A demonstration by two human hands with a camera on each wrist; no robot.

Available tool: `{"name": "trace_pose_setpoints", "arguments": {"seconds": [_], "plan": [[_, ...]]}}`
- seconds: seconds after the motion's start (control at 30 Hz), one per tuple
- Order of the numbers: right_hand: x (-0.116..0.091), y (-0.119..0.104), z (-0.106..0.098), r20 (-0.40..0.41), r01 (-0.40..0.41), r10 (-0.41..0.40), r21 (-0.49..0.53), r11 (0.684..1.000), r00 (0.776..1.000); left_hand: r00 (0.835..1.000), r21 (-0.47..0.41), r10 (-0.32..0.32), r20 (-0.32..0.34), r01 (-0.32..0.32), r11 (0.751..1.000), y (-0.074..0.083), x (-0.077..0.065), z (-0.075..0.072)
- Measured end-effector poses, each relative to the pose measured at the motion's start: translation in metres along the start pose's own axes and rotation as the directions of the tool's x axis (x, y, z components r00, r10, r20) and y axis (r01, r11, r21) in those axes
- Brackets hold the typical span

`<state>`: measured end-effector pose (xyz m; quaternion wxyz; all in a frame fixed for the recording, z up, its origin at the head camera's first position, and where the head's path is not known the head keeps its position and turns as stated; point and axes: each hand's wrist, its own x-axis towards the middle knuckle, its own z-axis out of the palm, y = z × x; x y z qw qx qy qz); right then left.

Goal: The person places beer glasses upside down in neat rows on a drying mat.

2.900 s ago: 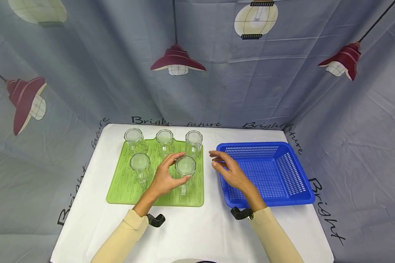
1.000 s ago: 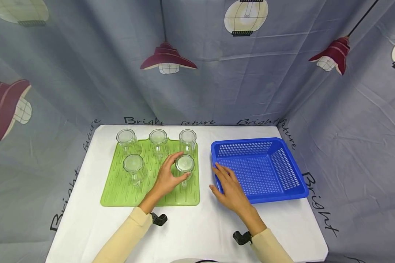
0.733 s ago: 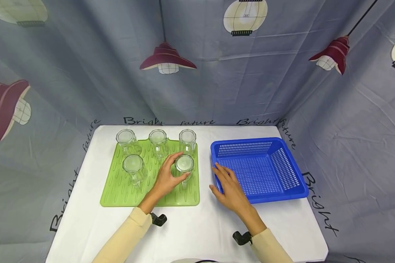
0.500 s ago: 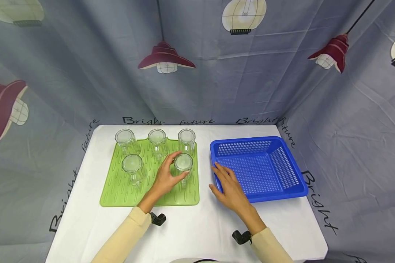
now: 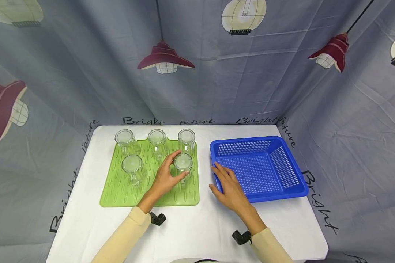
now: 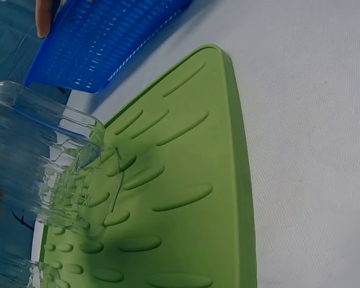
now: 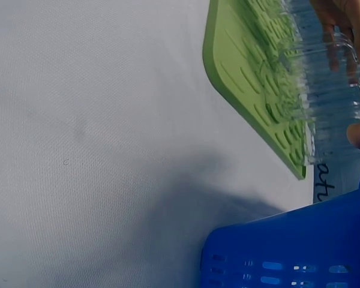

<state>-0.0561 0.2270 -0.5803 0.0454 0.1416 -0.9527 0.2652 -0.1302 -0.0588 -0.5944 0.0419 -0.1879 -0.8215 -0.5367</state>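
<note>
In the head view my left hand grips an upside-down glass mug at the right front of the green drying mat. Fingers pass behind its upturned base and the thumb lies along the near side. Its handle points toward me. In the left wrist view the glass mug stands mouth down, low over or on the mat; I cannot tell which. My right hand rests on the left rim of a blue plastic basket, fingers fairly straight and holding no mug.
One more glass mug stands upside down at the left front of the mat. Behind are a back-left mug, a back-middle mug and a back-right mug. The white-covered table meets a grey curtain.
Since the earliest frame my right hand has come down onto the basket's left rim, and the basket sits slightly turned. The head view has shifted a little. My left hand stays around the same mug.
</note>
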Motion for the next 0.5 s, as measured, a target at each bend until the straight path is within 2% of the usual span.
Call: {"name": "trace_pose_setpoints", "arguments": {"seconds": [0.33, 0.5], "plan": [[0.0005, -0.0008, 0.0009, 0.006, -0.011, 0.011, 0.003, 1.000, 1.000, 0.999, 0.025, 0.033, -0.012, -0.032, 0.999, -0.0014, -0.0036, 0.0010], [-0.0016, -0.0012, -0.0003, 0.004, -0.017, 0.017, 0.012, 1.000, 1.000, 0.997, 0.071, 0.063, -0.034, -0.060, 0.996, 0.0001, -0.0082, -0.0023]]}}
